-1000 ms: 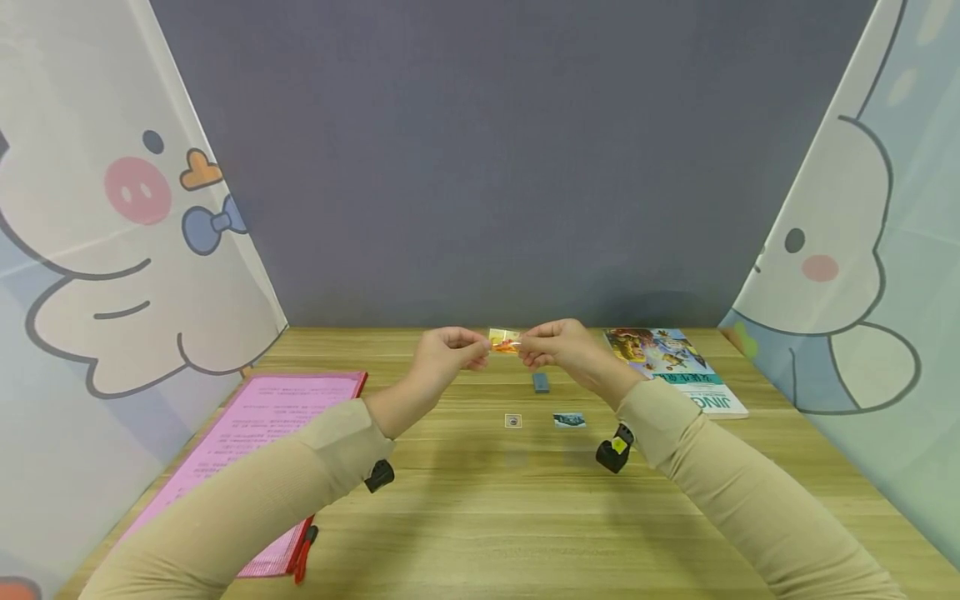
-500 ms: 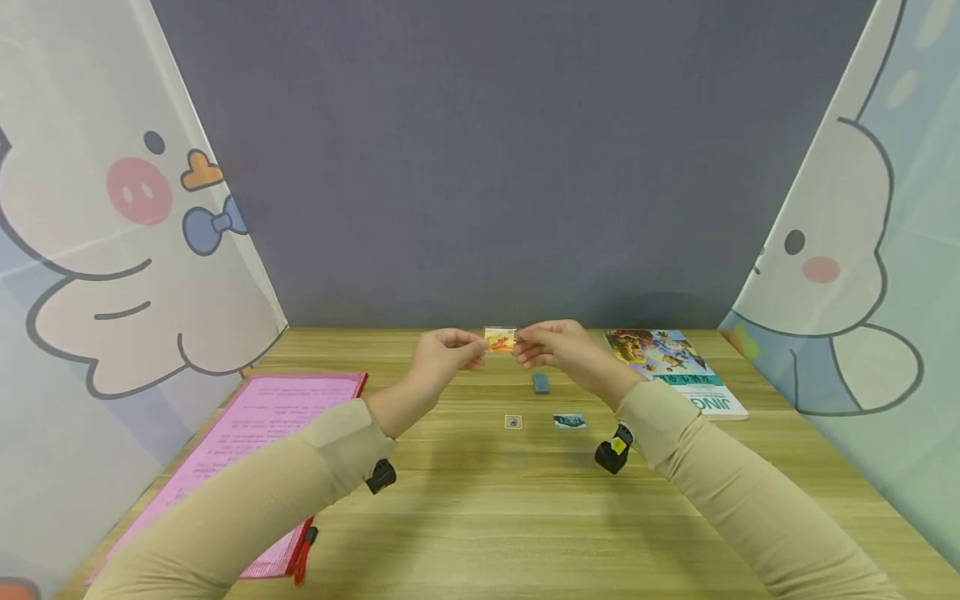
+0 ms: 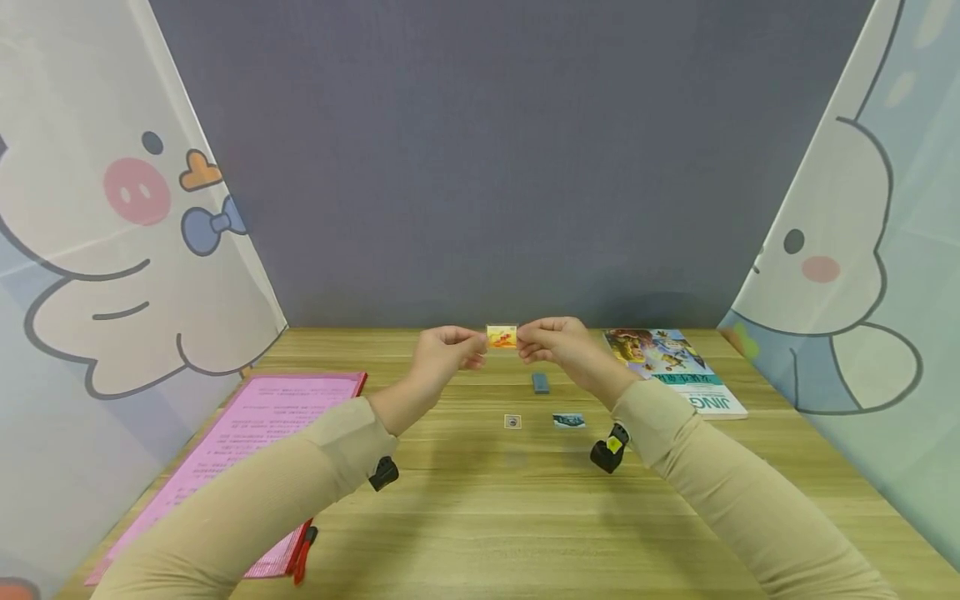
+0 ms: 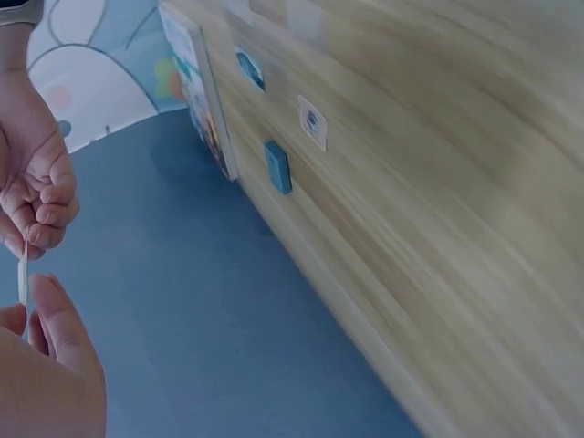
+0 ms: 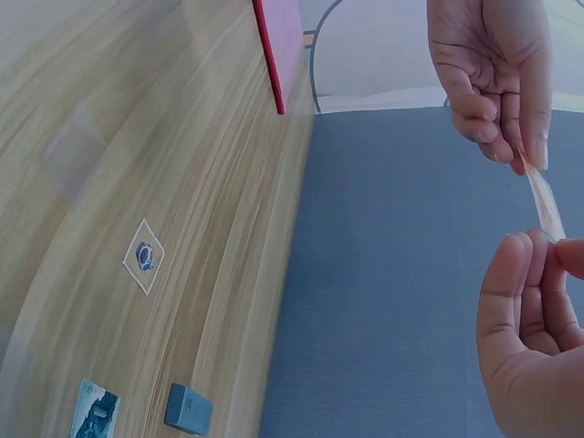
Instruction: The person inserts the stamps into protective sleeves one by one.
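Between my two hands a small yellow and orange stamp (image 3: 502,337) stands upright, with a clear sleeve edge showing along its top. My left hand (image 3: 447,354) pinches its left edge with thumb and fingers. The right edge is pinched by my right hand (image 3: 564,343). Both wrist views show the stamp (image 5: 546,203) almost edge-on, raised off the wooden table (image 3: 450,517). Below the hands lie a small blue block (image 3: 541,383), a stamp with a perforated border (image 3: 512,422) and a teal landscape stamp (image 3: 568,421).
A pink zip folder (image 3: 285,417) with red trim covers the table's left side. At the back right lies a picture book (image 3: 678,371). Faint clear sleeves (image 5: 76,151) lie nearer the front. A dark panel (image 3: 510,167) closes the back, with printed cloths at both sides.
The stamp has turned to face the head camera more squarely, and its picture shows more fully. The right fingers have shifted to its edge. Both hands stay in about the same place.
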The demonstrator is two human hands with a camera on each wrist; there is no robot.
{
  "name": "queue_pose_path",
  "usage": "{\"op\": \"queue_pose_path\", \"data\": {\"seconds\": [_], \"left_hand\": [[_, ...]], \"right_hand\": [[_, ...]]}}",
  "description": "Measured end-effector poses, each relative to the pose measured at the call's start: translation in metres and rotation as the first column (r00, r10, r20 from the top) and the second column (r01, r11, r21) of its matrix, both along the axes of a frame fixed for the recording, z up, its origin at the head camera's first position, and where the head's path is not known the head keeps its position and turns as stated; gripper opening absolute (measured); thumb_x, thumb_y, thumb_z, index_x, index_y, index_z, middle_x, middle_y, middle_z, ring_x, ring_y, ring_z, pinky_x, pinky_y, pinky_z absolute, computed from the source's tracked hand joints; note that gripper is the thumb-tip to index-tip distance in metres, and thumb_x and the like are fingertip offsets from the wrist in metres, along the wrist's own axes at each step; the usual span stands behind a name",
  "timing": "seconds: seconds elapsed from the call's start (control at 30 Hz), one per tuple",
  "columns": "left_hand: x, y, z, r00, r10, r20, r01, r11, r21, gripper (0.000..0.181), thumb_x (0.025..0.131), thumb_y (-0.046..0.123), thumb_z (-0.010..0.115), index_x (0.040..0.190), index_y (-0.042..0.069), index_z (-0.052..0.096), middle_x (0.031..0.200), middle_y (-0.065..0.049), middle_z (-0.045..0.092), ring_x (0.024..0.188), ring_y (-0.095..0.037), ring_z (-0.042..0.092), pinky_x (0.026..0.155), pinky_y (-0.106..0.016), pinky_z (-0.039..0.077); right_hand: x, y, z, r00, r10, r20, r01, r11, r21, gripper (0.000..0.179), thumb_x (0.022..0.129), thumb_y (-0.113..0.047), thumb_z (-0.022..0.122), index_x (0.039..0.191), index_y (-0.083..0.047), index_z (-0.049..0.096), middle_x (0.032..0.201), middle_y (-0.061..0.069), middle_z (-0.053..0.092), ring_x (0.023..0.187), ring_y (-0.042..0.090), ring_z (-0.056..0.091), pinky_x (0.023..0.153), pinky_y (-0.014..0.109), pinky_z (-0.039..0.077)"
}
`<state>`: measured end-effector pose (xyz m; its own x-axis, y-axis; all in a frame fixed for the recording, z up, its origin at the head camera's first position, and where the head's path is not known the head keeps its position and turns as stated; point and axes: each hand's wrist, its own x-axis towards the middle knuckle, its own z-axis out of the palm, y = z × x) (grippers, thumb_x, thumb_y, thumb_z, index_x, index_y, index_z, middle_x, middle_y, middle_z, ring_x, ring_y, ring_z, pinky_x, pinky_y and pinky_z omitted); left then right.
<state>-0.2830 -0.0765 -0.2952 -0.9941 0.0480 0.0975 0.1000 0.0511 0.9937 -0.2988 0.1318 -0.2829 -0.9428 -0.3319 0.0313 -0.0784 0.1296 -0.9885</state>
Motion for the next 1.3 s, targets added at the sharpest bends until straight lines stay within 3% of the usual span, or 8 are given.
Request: {"op": "queue_pose_path", "data": {"seconds": [0.13,0.23,0.37,0.53,0.77,1.07,1.3], "left_hand": [[-0.003,-0.001,0.001,0.999,0.014,-0.046,-0.014,1.0,-0.005,0.019,0.091,0.015,0.069,0.099,-0.002,0.071,0.089,-0.009,0.071,0.07,-0.013,0.068,0.084,-0.042,0.06],[-0.005,-0.002,0.001,1.0,0.017,-0.025,-0.018,1.0,-0.012,0.017,0.091,0.014,0.069,0.099,-0.001,0.071,0.087,-0.008,0.071,0.072,-0.014,0.068,0.088,-0.045,0.058],[-0.008,-0.003,0.001,1.0,0.026,-0.004,-0.026,0.999,-0.028,0.016,0.091,0.013,0.069,0.099,-0.001,0.071,0.087,-0.007,0.071,0.075,-0.016,0.069,0.084,-0.039,0.06],[-0.012,-0.007,0.001,1.0,0.025,0.006,-0.025,0.999,-0.023,0.017,0.09,0.01,0.069,0.1,-0.003,0.07,0.09,-0.009,0.071,0.078,-0.018,0.07,0.076,-0.03,0.061],[-0.016,-0.012,-0.002,0.998,0.033,0.052,-0.03,0.997,-0.065,0.017,0.089,0.009,0.07,0.102,-0.002,0.069,0.094,-0.009,0.07,0.076,-0.014,0.069,0.078,-0.028,0.06],[-0.024,-0.022,-0.017,0.99,0.068,0.121,-0.056,0.993,-0.1,0.017,0.09,0.006,0.068,0.104,-0.004,0.068,0.108,-0.015,0.068,0.084,-0.02,0.07,0.085,-0.031,0.059],[-0.025,-0.026,-0.034,0.984,0.08,0.159,-0.056,0.987,-0.148,0.014,0.089,0.003,0.068,0.099,-0.006,0.069,0.103,-0.018,0.07,0.078,-0.021,0.07,0.087,-0.038,0.059]], "right_hand": [[-0.003,-0.005,-0.001,0.999,-0.029,0.018,0.029,1.0,0.004,0.029,0.097,-0.02,0.061,0.113,0.004,0.063,0.094,0.005,0.067,0.085,0.019,0.064,0.092,0.041,0.055],[-0.005,-0.009,-0.003,0.998,-0.045,0.042,0.045,0.999,0.0,0.028,0.097,-0.019,0.061,0.113,0.004,0.063,0.098,0.01,0.067,0.084,0.017,0.064,0.092,0.041,0.056],[-0.009,-0.014,-0.005,0.995,-0.071,0.067,0.071,0.997,-0.01,0.027,0.096,-0.018,0.062,0.111,0.004,0.064,0.106,0.017,0.066,0.088,0.021,0.064,0.095,0.043,0.054],[-0.015,-0.019,-0.007,0.993,-0.089,0.08,0.09,0.996,-0.005,0.028,0.095,-0.017,0.063,0.112,0.005,0.064,0.098,0.01,0.067,0.088,0.02,0.065,0.087,0.034,0.057],[-0.024,-0.028,-0.016,0.984,-0.094,0.151,0.101,0.994,-0.035,0.024,0.095,-0.012,0.063,0.109,0.007,0.064,0.083,0.002,0.066,0.075,0.012,0.063,0.075,0.026,0.058],[-0.027,-0.043,-0.032,0.974,-0.099,0.205,0.101,0.995,0.001,0.017,0.095,-0.009,0.062,0.103,0.005,0.064,0.08,0.003,0.066,0.07,0.013,0.062,0.069,0.023,0.057],[-0.027,-0.05,-0.048,0.971,-0.123,0.206,0.11,0.991,0.073,0.016,0.092,-0.005,0.063,0.102,0.008,0.065,0.078,0.007,0.067,0.064,0.012,0.063,0.07,0.027,0.06]]}}
